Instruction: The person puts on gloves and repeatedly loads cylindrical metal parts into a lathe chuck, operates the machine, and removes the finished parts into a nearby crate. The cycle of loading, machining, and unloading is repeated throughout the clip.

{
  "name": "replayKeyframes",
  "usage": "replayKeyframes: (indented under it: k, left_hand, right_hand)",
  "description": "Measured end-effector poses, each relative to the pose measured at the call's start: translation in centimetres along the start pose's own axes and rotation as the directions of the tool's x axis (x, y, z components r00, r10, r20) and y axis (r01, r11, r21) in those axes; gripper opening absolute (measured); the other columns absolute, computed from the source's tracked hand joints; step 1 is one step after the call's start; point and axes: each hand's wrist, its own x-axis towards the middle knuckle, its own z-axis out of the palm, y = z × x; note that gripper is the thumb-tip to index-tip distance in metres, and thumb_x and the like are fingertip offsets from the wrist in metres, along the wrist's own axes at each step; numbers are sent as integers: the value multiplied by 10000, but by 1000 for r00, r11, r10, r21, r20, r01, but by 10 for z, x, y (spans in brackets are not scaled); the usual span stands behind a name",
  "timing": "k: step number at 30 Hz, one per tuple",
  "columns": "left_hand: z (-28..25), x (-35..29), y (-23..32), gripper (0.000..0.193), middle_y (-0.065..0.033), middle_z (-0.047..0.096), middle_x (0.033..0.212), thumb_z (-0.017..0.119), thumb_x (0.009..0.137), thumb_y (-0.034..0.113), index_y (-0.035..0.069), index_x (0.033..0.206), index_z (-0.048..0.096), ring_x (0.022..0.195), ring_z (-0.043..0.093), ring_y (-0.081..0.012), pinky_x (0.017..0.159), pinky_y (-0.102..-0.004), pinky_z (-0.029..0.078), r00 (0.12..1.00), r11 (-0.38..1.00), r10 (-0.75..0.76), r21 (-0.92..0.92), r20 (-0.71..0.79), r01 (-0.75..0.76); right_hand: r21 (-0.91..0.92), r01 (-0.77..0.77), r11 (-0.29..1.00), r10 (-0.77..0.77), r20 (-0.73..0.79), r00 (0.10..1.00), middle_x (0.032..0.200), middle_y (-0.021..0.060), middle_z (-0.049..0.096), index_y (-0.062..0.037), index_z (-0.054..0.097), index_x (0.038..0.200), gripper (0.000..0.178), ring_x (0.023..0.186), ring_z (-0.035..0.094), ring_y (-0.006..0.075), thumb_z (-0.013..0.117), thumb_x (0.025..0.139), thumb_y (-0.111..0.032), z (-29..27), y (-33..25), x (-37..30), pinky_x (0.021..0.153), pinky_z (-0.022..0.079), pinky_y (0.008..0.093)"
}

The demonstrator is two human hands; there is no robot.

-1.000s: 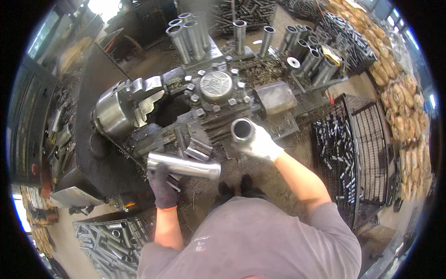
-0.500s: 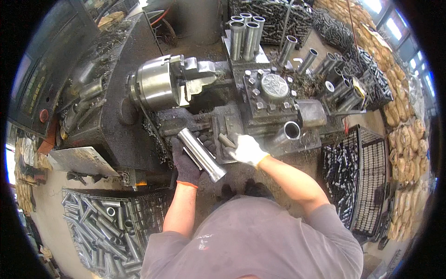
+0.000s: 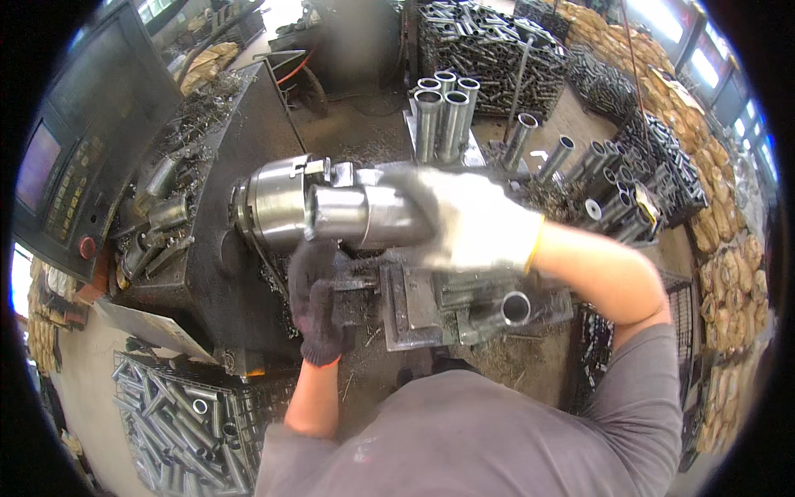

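My right hand (image 3: pixel 484 222), in a white glove, grips a shiny metal tube (image 3: pixel 339 214) and holds it raised and nearly level. A slight step runs round the tube partway along. Behind the tube is the round lathe chuck (image 3: pixel 277 199) with its jaws; whether they touch cannot be told. My left hand (image 3: pixel 315 302), in a dark glove with an orange cuff, is just below the tube's left end. Its blurred fingers point up, apparently apart, with nothing visible in them. Hand and tube hide much of the tool post. Another tube (image 3: pixel 515 308) lies tilted on the machine below my right forearm.
Several upright tubes (image 3: pixel 447 124) stand on the machine's far side, with more to the right. A crate of tubes (image 3: pixel 178 422) sits at lower left. A control panel (image 3: pixel 70 186) is at left. Stacked brown sacks (image 3: pixel 725 282) line the right side.
The tube has passed from my left hand to my right and risen toward the chuck. The small grey piece in my right hand is no longer visible. The view has shifted.
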Motion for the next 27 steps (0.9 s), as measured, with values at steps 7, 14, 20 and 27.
replayKeyframes:
  k: [7,14,20,27]
  left_hand:
    - [-146,-154,-55,351,-152,682,1309,650,1052,301,62,1306,691,1130,699,-290,1028,-460,566,536,802,-559,-247,-633,544]
    - [-275,-215,-61,367,-45,674,992,540,1076,505,167,1085,683,911,636,-217,827,-420,514,353,818,-567,-456,-744,351]
    - [-298,-201,-39,369,-40,670,929,585,1027,438,87,1118,652,858,623,-195,830,-371,514,546,768,-613,-591,-571,245]
    - [-332,-207,-33,405,-36,701,913,541,1070,485,149,1230,702,796,654,-187,743,-395,550,786,522,-617,-771,-47,364]
  right_hand:
    - [-691,99,716,62,203,977,1045,210,768,-37,735,1143,414,978,776,380,812,797,-251,17,154,105,839,634,493]
    - [-271,-29,962,166,496,852,1029,256,773,23,743,1108,660,934,745,398,855,681,-467,97,202,142,835,582,474]
    - [-69,47,997,-11,449,894,984,185,788,-11,742,1133,675,851,753,323,874,702,-514,87,205,147,795,605,445]
    - [-113,-128,985,169,520,838,961,189,787,-1,776,1004,524,836,737,271,868,704,-420,80,173,154,766,608,401]
